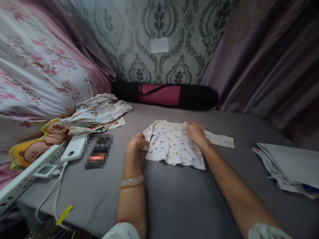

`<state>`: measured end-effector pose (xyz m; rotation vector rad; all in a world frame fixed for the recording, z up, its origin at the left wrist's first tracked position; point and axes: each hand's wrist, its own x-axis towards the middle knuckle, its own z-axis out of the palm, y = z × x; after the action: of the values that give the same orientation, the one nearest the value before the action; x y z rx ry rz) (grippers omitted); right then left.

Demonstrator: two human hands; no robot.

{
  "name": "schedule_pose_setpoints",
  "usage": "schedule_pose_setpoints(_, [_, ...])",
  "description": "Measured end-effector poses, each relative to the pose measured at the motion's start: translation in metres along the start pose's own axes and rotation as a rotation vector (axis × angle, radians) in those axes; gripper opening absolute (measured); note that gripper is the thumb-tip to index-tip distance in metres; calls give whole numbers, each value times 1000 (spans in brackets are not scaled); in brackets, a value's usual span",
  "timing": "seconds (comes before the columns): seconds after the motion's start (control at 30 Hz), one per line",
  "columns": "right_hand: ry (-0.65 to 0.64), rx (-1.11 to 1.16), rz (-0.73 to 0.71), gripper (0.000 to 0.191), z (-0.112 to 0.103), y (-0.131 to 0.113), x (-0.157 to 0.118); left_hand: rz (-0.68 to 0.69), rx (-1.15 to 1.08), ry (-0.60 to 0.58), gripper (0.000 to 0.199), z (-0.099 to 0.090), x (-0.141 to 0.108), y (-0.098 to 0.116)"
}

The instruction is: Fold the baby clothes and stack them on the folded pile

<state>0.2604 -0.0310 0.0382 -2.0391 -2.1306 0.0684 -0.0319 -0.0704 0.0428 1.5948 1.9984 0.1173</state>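
Note:
A small white long-sleeved shirt with a tiny print lies spread on the grey sheet, its collar toward the wall. At its left sleeve is my left hand, fingers closed on the sleeve's fabric, which is partly hidden by them. My right hand rests over the shirt's right shoulder with its fingers spread on the cloth. Beyond that hand the right sleeve stretches out to the right, flat on the sheet.
Crumpled printed clothes lie at the back left, near a yellow cushion, a white power bank and a power strip. A black and maroon bag lies along the wall. Folded clothes lie at the right.

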Motion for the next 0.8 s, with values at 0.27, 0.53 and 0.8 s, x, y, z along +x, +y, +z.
schedule_pose_setpoints(0.27, [-93,239,-167,41,41,-118,33,163,176,-54,61,-13,-16,-4])
schedule_pose_setpoints(0.53, [15,233,-184,46,72,-134,17,231,265,-107,64,-15,-8,-9])
schedule_pose_setpoints(0.8, [46,244,-186,46,73,-136,15,503,306,-1,35,-11,-26,-16])
